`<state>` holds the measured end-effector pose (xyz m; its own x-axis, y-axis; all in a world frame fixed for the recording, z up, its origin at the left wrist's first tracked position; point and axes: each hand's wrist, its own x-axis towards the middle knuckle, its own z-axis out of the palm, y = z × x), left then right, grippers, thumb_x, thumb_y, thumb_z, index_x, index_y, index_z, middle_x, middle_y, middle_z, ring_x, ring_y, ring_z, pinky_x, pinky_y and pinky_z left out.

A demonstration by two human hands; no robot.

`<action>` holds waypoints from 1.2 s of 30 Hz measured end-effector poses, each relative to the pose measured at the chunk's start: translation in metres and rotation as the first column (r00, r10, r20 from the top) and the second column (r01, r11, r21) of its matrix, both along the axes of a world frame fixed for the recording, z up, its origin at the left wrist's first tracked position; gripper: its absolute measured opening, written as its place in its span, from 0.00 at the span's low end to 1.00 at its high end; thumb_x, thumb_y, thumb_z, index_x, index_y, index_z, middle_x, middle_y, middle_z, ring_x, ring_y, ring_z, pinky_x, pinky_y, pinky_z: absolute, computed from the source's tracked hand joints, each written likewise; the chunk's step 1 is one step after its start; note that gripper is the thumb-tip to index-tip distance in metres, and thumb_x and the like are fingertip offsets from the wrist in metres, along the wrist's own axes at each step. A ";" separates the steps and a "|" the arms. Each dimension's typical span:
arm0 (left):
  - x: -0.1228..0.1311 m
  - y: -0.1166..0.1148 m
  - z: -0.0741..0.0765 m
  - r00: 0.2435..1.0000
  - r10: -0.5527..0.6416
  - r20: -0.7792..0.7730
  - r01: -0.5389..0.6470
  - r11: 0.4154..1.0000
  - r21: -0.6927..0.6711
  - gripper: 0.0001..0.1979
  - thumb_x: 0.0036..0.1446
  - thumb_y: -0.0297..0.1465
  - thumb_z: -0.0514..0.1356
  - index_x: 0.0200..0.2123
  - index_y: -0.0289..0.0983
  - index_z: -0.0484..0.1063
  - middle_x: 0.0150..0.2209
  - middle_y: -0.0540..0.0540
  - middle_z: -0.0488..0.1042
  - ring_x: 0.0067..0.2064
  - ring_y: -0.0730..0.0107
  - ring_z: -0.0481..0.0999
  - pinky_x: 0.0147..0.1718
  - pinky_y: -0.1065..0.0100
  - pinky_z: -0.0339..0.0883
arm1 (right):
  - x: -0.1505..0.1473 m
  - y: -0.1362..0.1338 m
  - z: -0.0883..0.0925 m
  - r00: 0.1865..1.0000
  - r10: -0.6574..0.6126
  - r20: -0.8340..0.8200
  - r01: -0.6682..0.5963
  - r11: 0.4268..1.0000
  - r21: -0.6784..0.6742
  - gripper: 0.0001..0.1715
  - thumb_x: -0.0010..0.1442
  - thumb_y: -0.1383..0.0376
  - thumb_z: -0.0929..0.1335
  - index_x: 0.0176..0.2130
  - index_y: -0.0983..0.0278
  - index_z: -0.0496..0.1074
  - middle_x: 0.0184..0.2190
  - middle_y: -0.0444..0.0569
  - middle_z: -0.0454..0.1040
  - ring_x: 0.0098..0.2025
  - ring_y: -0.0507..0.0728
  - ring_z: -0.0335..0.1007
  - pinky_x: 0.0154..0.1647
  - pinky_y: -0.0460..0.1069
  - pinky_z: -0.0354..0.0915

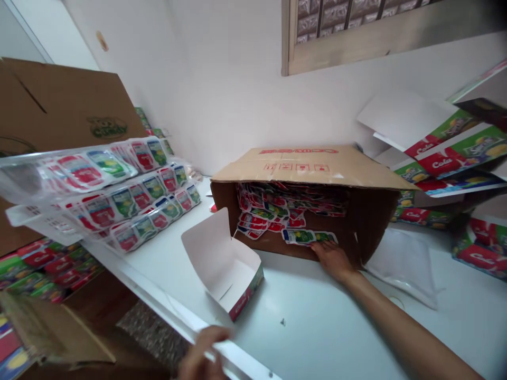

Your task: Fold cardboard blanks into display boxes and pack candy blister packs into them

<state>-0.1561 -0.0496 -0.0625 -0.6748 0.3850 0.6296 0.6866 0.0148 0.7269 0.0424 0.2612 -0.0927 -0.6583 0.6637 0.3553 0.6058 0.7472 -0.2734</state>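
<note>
A cardboard carton [304, 163] lies on its side on the white table [301, 316], its opening facing me. Inside are many red and green candy packets [273, 206]. My right hand [332, 258] reaches into the opening, its fingers on a green and red packet strip [303, 236] near the carton's lower edge. An open small box [225, 269], white inside with a printed red and green side, stands left of the carton. My left hand [206, 353] is at the table's front edge, blurred, its fingers curled; nothing can be made out in it.
Rows of packets in clear plastic [134, 200] stand at the left, beside a big open carton [71, 105]. Printed boxes [447, 153] are stacked at the right, near a clear plastic bag [407, 264]. Another carton [59, 327] sits below the table edge.
</note>
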 end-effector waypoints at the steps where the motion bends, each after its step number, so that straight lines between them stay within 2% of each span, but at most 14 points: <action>1: 0.024 0.002 -0.010 0.997 -0.076 0.003 0.076 0.997 -0.028 0.25 0.53 0.48 0.60 0.51 0.41 0.69 0.46 0.41 0.76 0.48 0.53 0.76 0.47 0.55 0.72 | 0.009 -0.013 0.000 0.999 0.006 -0.039 -0.005 1.000 0.008 0.23 0.68 0.62 0.53 0.42 0.64 0.73 0.37 0.56 0.76 0.43 0.60 0.71 0.49 0.55 0.62; 3: 0.063 0.021 -0.020 0.949 -0.300 0.098 0.311 0.943 -0.119 0.34 0.48 0.42 0.66 0.58 0.40 0.63 0.55 0.37 0.70 0.56 0.48 0.70 0.54 0.50 0.66 | 0.025 -0.042 0.001 0.980 0.012 -0.198 -0.015 1.000 -0.013 0.22 0.69 0.61 0.52 0.42 0.64 0.71 0.36 0.54 0.75 0.39 0.58 0.71 0.44 0.52 0.65; 6: 0.084 0.066 -0.011 0.872 -0.360 0.333 0.428 0.890 -0.158 0.59 0.38 0.40 0.73 0.67 0.39 0.40 0.67 0.33 0.48 0.67 0.44 0.50 0.62 0.44 0.49 | 0.041 -0.088 0.002 0.864 0.007 -0.504 -0.101 0.982 -0.159 0.18 0.68 0.58 0.56 0.39 0.63 0.69 0.31 0.49 0.73 0.32 0.54 0.69 0.35 0.47 0.66; 7: 0.084 0.079 -0.006 0.809 -0.425 0.406 0.506 0.855 -0.114 0.63 0.36 0.40 0.74 0.67 0.39 0.37 0.67 0.33 0.49 0.67 0.45 0.51 0.62 0.46 0.50 | 0.045 -0.102 0.002 0.823 -0.013 -0.569 -0.139 0.965 -0.222 0.16 0.68 0.58 0.57 0.38 0.62 0.69 0.29 0.47 0.72 0.30 0.54 0.68 0.33 0.47 0.66; 9: 0.078 0.100 0.003 0.615 -0.574 0.541 0.687 0.727 -0.010 0.53 0.38 0.40 0.73 0.64 0.37 0.50 0.58 0.35 0.67 0.58 0.49 0.67 0.56 0.51 0.61 | 0.049 -0.124 0.001 0.772 -0.083 -0.630 -0.177 0.924 -0.339 0.16 0.67 0.56 0.58 0.35 0.62 0.68 0.27 0.45 0.71 0.28 0.53 0.67 0.29 0.46 0.65; 11: 0.071 0.109 0.006 0.484 -0.642 0.595 0.783 0.621 0.033 0.31 0.45 0.41 0.69 0.51 0.34 0.69 0.43 0.40 0.77 0.44 0.57 0.77 0.45 0.58 0.71 | 0.051 -0.135 -0.002 0.740 -0.137 -0.658 -0.219 0.877 -0.429 0.16 0.66 0.55 0.59 0.37 0.62 0.68 0.29 0.45 0.72 0.30 0.53 0.70 0.31 0.46 0.67; 14: 0.063 0.108 0.001 0.551 -0.697 0.459 0.804 0.591 -0.067 0.14 0.49 0.39 0.67 0.35 0.34 0.77 0.35 0.43 0.78 0.37 0.61 0.77 0.40 0.62 0.71 | 0.057 -0.137 -0.003 0.717 -0.108 -0.689 -0.329 0.819 -0.471 0.24 0.60 0.54 0.67 0.53 0.60 0.63 0.44 0.49 0.75 0.44 0.57 0.72 0.46 0.51 0.68; 17: 0.060 0.099 -0.008 0.606 -0.722 0.335 0.793 0.584 -0.173 0.30 0.40 0.36 0.73 0.49 0.39 0.73 0.43 0.43 0.76 0.45 0.59 0.75 0.46 0.61 0.68 | 0.063 -0.134 -0.001 0.748 -0.066 -0.660 -0.385 0.768 -0.512 0.44 0.54 0.56 0.72 0.63 0.58 0.52 0.48 0.51 0.74 0.51 0.59 0.70 0.55 0.57 0.64; 20: 0.062 0.093 -0.013 0.560 -0.734 0.383 0.827 0.524 -0.205 0.45 0.36 0.34 0.74 0.60 0.41 0.61 0.47 0.42 0.74 0.48 0.59 0.74 0.47 0.61 0.68 | 0.062 -0.135 0.004 0.799 -0.060 -0.598 -0.360 0.749 -0.557 0.26 0.55 0.56 0.71 0.52 0.60 0.69 0.43 0.51 0.77 0.48 0.60 0.72 0.52 0.56 0.65; 23: 0.064 0.095 -0.011 0.550 -0.773 0.314 0.835 0.519 -0.184 0.22 0.47 0.33 0.68 0.48 0.40 0.73 0.44 0.42 0.76 0.47 0.61 0.74 0.48 0.62 0.67 | 0.058 -0.136 0.010 0.797 -0.091 -0.598 -0.305 0.793 -0.527 0.15 0.57 0.54 0.69 0.38 0.63 0.76 0.37 0.51 0.77 0.41 0.58 0.73 0.45 0.52 0.67; 25: 0.063 0.099 -0.009 0.569 -0.761 0.312 0.820 0.553 -0.147 0.09 0.51 0.34 0.65 0.36 0.38 0.77 0.40 0.43 0.78 0.43 0.62 0.75 0.47 0.62 0.66 | 0.056 -0.128 0.014 0.801 -0.063 -0.595 -0.339 0.772 -0.538 0.19 0.59 0.51 0.66 0.38 0.63 0.75 0.34 0.51 0.77 0.37 0.57 0.73 0.41 0.51 0.68; 28: 0.058 0.103 -0.011 0.515 -0.722 0.462 0.839 0.534 -0.100 0.10 0.51 0.37 0.65 0.32 0.35 0.76 0.31 0.46 0.77 0.34 0.66 0.75 0.38 0.67 0.67 | 0.047 -0.094 0.019 0.825 0.018 -0.564 -0.415 0.697 -0.585 0.33 0.64 0.44 0.55 0.42 0.65 0.74 0.36 0.53 0.78 0.39 0.58 0.74 0.43 0.53 0.68; 32: 0.055 0.103 -0.021 0.454 -0.684 0.570 0.849 0.527 -0.043 0.11 0.51 0.37 0.65 0.31 0.33 0.75 0.26 0.48 0.75 0.27 0.73 0.70 0.28 0.72 0.61 | 0.006 -0.023 0.022 0.952 -0.121 -0.282 0.001 0.920 -0.392 0.37 0.60 0.43 0.61 0.55 0.66 0.67 0.54 0.59 0.70 0.55 0.64 0.65 0.56 0.57 0.60; 36: 0.055 0.101 -0.025 0.491 -0.650 0.579 0.817 0.575 -0.048 0.13 0.49 0.34 0.67 0.38 0.35 0.73 0.30 0.48 0.76 0.29 0.72 0.72 0.30 0.73 0.62 | -0.041 0.018 0.017 0.986 -0.118 0.116 0.131 0.985 -0.112 0.33 0.61 0.51 0.63 0.58 0.68 0.65 0.58 0.62 0.65 0.61 0.68 0.56 0.60 0.58 0.53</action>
<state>-0.1007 0.0514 -0.0872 -0.2070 0.9729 0.1028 0.1301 -0.0768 0.9885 0.0016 0.2790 -0.0759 -0.5984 0.7759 0.1998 0.7228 0.6304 -0.2831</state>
